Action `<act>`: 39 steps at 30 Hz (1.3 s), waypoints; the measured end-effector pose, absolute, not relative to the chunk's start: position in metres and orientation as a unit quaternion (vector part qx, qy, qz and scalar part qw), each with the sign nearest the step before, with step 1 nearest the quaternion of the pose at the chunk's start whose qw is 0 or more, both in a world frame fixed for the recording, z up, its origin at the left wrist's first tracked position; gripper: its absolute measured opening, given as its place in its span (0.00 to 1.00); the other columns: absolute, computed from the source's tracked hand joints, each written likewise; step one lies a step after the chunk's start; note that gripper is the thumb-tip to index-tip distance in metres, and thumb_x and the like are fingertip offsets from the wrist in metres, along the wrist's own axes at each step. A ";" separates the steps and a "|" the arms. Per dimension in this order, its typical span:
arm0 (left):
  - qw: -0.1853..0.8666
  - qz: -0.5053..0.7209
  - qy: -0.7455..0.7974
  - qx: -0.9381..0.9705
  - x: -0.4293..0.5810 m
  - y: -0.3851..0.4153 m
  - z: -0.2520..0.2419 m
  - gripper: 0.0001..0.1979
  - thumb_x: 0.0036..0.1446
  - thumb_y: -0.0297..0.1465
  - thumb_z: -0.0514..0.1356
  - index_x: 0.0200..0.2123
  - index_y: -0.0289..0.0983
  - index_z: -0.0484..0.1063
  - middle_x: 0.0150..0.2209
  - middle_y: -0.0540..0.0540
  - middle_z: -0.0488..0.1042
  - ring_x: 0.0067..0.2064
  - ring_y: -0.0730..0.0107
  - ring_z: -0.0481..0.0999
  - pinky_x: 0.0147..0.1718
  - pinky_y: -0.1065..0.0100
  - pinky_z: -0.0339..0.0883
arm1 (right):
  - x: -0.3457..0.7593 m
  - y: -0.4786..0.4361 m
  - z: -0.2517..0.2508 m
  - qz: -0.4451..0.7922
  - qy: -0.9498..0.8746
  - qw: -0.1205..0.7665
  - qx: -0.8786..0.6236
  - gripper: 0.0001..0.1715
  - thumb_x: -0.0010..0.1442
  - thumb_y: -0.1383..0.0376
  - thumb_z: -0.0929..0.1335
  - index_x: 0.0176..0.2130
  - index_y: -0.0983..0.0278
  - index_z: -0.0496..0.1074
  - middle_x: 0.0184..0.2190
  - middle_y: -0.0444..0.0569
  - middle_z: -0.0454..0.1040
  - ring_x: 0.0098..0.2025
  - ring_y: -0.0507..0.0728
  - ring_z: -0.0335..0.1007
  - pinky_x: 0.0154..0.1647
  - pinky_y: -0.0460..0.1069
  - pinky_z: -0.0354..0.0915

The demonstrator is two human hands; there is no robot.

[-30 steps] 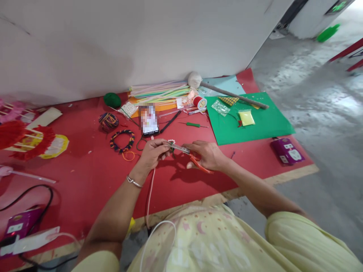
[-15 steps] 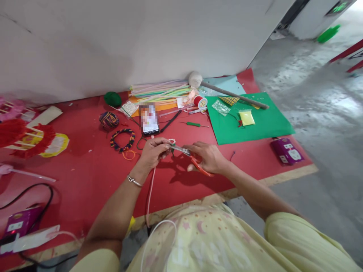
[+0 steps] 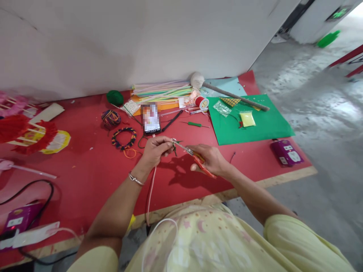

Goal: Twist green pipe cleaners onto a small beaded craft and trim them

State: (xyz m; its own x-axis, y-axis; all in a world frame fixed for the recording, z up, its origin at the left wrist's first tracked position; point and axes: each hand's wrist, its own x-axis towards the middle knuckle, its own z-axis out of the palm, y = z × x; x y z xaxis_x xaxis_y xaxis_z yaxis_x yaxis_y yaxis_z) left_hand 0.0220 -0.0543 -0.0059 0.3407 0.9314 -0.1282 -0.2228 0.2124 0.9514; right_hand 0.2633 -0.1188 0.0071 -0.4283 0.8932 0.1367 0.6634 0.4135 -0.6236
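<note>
My left hand (image 3: 154, 152) is closed, thumb against fingers, on a small piece of dark green yarn (image 3: 175, 150). Bits of white beading show at its top, and loose green ends stick out; the rest is hidden by my fingers. Scissors with orange handles (image 3: 204, 168) are in my right hand (image 3: 213, 158), fingers wrapped round the grips. Their metal blades point left and touch or overlap the yarn piece close to my left fingertips. Whether the blades are parted I cannot make out. Just beyond my left hand lies a phone (image 3: 151, 124) with a lit, partly blurred screen.
On the red table (image 3: 99, 181) lie a braided yarn ring (image 3: 124, 139), a multicoloured yarn ball (image 3: 110, 118), a green yarn ball (image 3: 115, 98) and a green-handled crochet hook (image 3: 194, 124). A green sheet (image 3: 255, 132) and purple power strip (image 3: 287, 152) are at right. A pink cable (image 3: 151, 185) crosses the front edge.
The white bead loop, plain before, has turned partly out of sight, and green yarn ends now spread from my left fingers. The scissors have tilted slightly, handles lower. The view shifted a little.
</note>
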 end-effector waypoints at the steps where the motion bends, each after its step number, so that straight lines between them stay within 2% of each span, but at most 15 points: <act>1: 0.678 0.431 0.385 0.455 0.022 -0.054 -0.005 0.08 0.48 0.34 0.69 0.28 0.34 0.79 0.20 0.48 0.74 0.19 0.78 0.67 0.17 0.76 0.54 | 0.260 -0.117 0.010 0.231 -0.816 0.216 -0.484 0.49 0.56 0.32 0.66 0.61 0.64 0.71 0.39 0.55 0.79 0.39 0.59 0.74 0.37 0.48 0.61; 6: 0.679 0.429 0.384 0.455 0.023 -0.056 -0.003 0.07 0.46 0.33 0.68 0.27 0.34 0.78 0.21 0.48 0.74 0.19 0.78 0.66 0.17 0.75 0.54 | 0.252 -0.112 0.013 0.186 -0.828 0.192 -0.493 0.52 0.55 0.31 0.67 0.62 0.64 0.69 0.39 0.56 0.77 0.41 0.61 0.73 0.39 0.49 0.60; 11: 0.679 0.427 0.389 0.454 0.023 -0.055 -0.004 0.08 0.47 0.34 0.68 0.27 0.34 0.78 0.20 0.48 0.74 0.20 0.77 0.67 0.18 0.75 0.56 | 0.257 -0.115 0.009 0.227 -0.809 0.205 -0.502 0.41 0.59 0.35 0.66 0.54 0.62 0.76 0.28 0.49 0.77 0.29 0.55 0.73 0.31 0.47 0.53; 13: 0.681 0.427 0.387 0.452 0.023 -0.054 -0.005 0.08 0.47 0.34 0.68 0.27 0.34 0.78 0.21 0.48 0.74 0.20 0.77 0.68 0.18 0.75 0.56 | 0.258 -0.116 0.011 0.230 -0.811 0.203 -0.498 0.44 0.58 0.34 0.67 0.57 0.62 0.74 0.31 0.51 0.78 0.32 0.56 0.74 0.32 0.47 0.55; 16: 0.680 0.427 0.388 0.452 0.022 -0.055 -0.005 0.08 0.47 0.34 0.69 0.27 0.34 0.78 0.20 0.48 0.74 0.20 0.78 0.67 0.18 0.75 0.55 | 0.258 -0.114 0.013 0.218 -0.814 0.193 -0.502 0.52 0.55 0.31 0.66 0.63 0.62 0.67 0.42 0.56 0.78 0.40 0.61 0.75 0.37 0.48 0.59; 18: 0.680 0.426 0.390 0.452 0.022 -0.056 -0.005 0.08 0.47 0.34 0.69 0.27 0.34 0.78 0.20 0.48 0.74 0.19 0.78 0.67 0.17 0.75 0.55 | 0.255 -0.114 0.013 0.208 -0.813 0.190 -0.510 0.52 0.55 0.31 0.66 0.64 0.62 0.66 0.43 0.57 0.77 0.40 0.61 0.75 0.38 0.49 0.60; 23: 0.672 0.442 0.384 0.453 0.023 -0.055 -0.005 0.09 0.49 0.35 0.70 0.28 0.34 0.79 0.21 0.48 0.75 0.21 0.78 0.69 0.18 0.76 0.57 | 0.256 -0.113 0.009 0.175 -0.800 0.196 -0.540 0.38 0.57 0.38 0.70 0.55 0.59 0.76 0.34 0.51 0.81 0.34 0.58 0.76 0.32 0.47 0.56; 27: 0.652 0.485 0.392 0.431 0.023 -0.050 -0.006 0.12 0.51 0.38 0.71 0.36 0.36 0.82 0.25 0.48 0.76 0.20 0.82 0.65 0.17 0.76 0.53 | 0.300 -0.113 0.009 0.039 -0.704 0.163 -0.690 0.28 0.65 0.48 0.67 0.59 0.55 0.74 0.38 0.52 0.82 0.36 0.59 0.75 0.31 0.49 0.55; 29: 0.651 0.494 0.395 0.420 0.022 -0.047 -0.007 0.16 0.50 0.38 0.72 0.40 0.37 0.82 0.24 0.50 0.74 0.19 0.82 0.63 0.16 0.77 0.49 | 0.336 -0.114 0.007 -0.035 -0.652 0.121 -0.748 0.28 0.65 0.52 0.66 0.61 0.58 0.72 0.39 0.56 0.80 0.41 0.63 0.73 0.34 0.50 0.57; 32: 0.651 0.488 0.394 0.427 0.020 -0.042 -0.011 0.18 0.50 0.36 0.72 0.45 0.37 0.81 0.21 0.53 0.70 0.20 0.81 0.63 0.17 0.76 0.52 | 0.380 -0.116 0.005 -0.051 -0.664 0.086 -0.741 0.33 0.62 0.57 0.69 0.64 0.62 0.68 0.50 0.61 0.77 0.48 0.66 0.71 0.42 0.54 0.62; 35: 0.633 0.489 0.402 0.446 0.022 -0.040 -0.015 0.18 0.50 0.35 0.71 0.45 0.36 0.80 0.24 0.51 0.73 0.22 0.79 0.66 0.19 0.76 0.57 | 0.377 -0.121 0.009 -0.083 -0.650 0.190 -0.731 0.25 0.65 0.60 0.66 0.58 0.66 0.74 0.55 0.63 0.74 0.53 0.67 0.68 0.52 0.58 0.62; 36: 0.623 0.492 0.406 0.453 0.023 -0.040 -0.016 0.17 0.51 0.35 0.70 0.44 0.36 0.79 0.26 0.50 0.75 0.22 0.79 0.67 0.19 0.75 0.57 | 0.363 -0.122 0.011 -0.057 -0.650 0.243 -0.718 0.20 0.67 0.59 0.65 0.52 0.65 0.78 0.53 0.60 0.76 0.53 0.65 0.69 0.53 0.57 0.62; 37: 0.609 0.499 0.412 0.459 0.024 -0.041 -0.017 0.16 0.51 0.35 0.70 0.43 0.36 0.77 0.28 0.49 0.76 0.23 0.78 0.69 0.19 0.75 0.58 | 0.345 -0.122 0.014 0.006 -0.657 0.289 -0.697 0.19 0.67 0.56 0.65 0.45 0.65 0.81 0.45 0.58 0.79 0.47 0.63 0.71 0.50 0.55 0.63; 39: 0.565 0.519 0.425 0.481 0.026 -0.042 -0.019 0.14 0.52 0.35 0.69 0.41 0.37 0.73 0.31 0.48 0.79 0.23 0.76 0.72 0.20 0.74 0.60 | 0.298 -0.120 0.018 0.237 -0.675 0.318 -0.622 0.25 0.66 0.49 0.66 0.36 0.65 0.81 0.33 0.52 0.79 0.35 0.57 0.71 0.37 0.50 0.64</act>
State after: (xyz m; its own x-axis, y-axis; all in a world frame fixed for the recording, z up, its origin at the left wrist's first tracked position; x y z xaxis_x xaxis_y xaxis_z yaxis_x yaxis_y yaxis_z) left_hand 0.0263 -0.0419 -0.0187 0.1005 0.9948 0.0192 -0.1787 -0.0009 0.9839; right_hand 0.2981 -0.1199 0.0179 -0.0229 0.9907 0.1344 0.6888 0.1131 -0.7161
